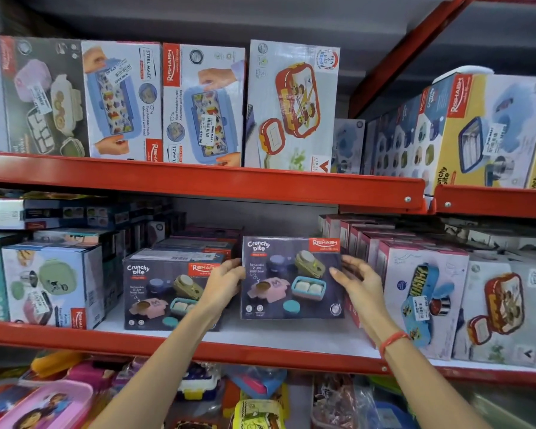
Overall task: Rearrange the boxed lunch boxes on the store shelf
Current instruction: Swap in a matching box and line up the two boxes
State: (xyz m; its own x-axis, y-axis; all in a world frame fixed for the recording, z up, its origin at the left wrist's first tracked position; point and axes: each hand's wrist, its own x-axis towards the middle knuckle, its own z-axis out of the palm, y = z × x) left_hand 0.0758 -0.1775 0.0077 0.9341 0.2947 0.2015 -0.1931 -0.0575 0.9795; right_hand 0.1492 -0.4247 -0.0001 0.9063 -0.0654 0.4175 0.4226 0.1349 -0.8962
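A dark purple Crunchy Bite lunch box carton stands upright on the middle shelf, front face toward me. My left hand grips its left edge. My right hand is at its right edge, fingers spread and curled around the side. A second identical carton stands just left of it, partly behind my left hand. More of the same cartons are stacked behind both.
White and pink cartons crowd the shelf right of the held box, and a white carton stands far left. The upper shelf carries a row of upright cartons. Loose plastic lunch boxes fill the bottom level.
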